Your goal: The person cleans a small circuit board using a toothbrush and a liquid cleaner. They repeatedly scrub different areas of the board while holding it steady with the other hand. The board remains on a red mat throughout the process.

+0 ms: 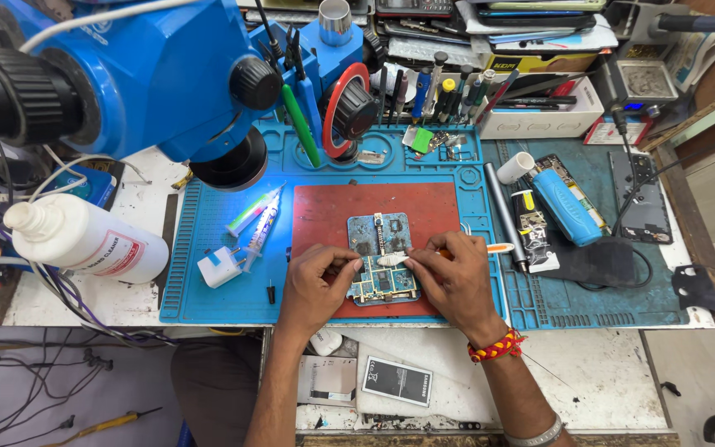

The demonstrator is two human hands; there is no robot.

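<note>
Cluttered and crowded, your work surface (84, 306) carries a blue silicone mat (208, 290) with a red pad (324, 215) laid on its middle. At far left a white plastic bottle (84, 240) lies on its side, below the big blue microscope (134, 74) that hangs over the back left corner. Just right of the bottle, on the mat, sit a white plug adapter (219, 266) and two syringes (256, 222), tilted and side by side.

Your left hand (316, 285) rests on the red pad, its fingers (347, 266) pinched against the left edge of the circuit board (381, 258), which lies flat on the pad's centre. A small white piece (389, 260) lies across the board between your two hands. Your right hand (457, 277) meets it from the right, fingers closed around a slim tool with an orange-and-white end (498, 247) that sticks out towards the right; you wear a red and yellow wristband (496, 346) on that wrist.

Further right, on a darker mat (664, 298), a blue cylinder-shaped tool (568, 207) lies at a slant, near a black phone frame (644, 199). Below the mats, near your forearms, a flat phone battery (397, 381) lies on the surface.
</note>
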